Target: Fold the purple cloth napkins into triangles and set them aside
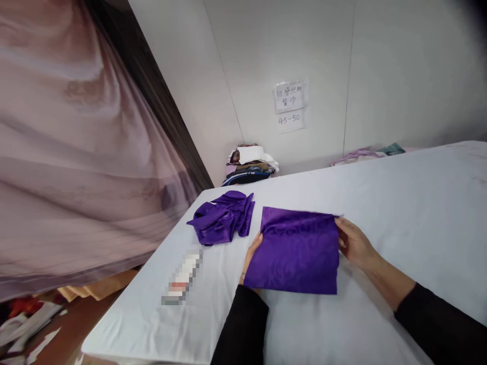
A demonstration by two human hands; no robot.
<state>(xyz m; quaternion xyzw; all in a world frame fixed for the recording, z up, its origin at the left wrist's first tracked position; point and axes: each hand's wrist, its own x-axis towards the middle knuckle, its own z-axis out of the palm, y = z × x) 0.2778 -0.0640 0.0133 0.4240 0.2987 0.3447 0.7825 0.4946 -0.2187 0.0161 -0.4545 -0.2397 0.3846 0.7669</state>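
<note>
Both my hands hold up a purple cloth napkin [299, 251], folded into a rough rectangle above the white-covered table. My left hand [251, 256] grips its left edge; most of the fingers are hidden behind the fabric. At the upper right corner, my right hand [353, 241] pinches the cloth between thumb and fingers. A crumpled heap of the same purple cloth [222, 218] lies on the table to the left of the napkin.
A blurred-out pale narrow item [182, 279] lies on the white table cover [129, 314] at left. Folded clothes [249, 165] are stacked by the wall, with more fabric [365, 154] further right. A pink curtain [76, 152] hangs at left. Handwritten paper signs [289, 104] are on the wall.
</note>
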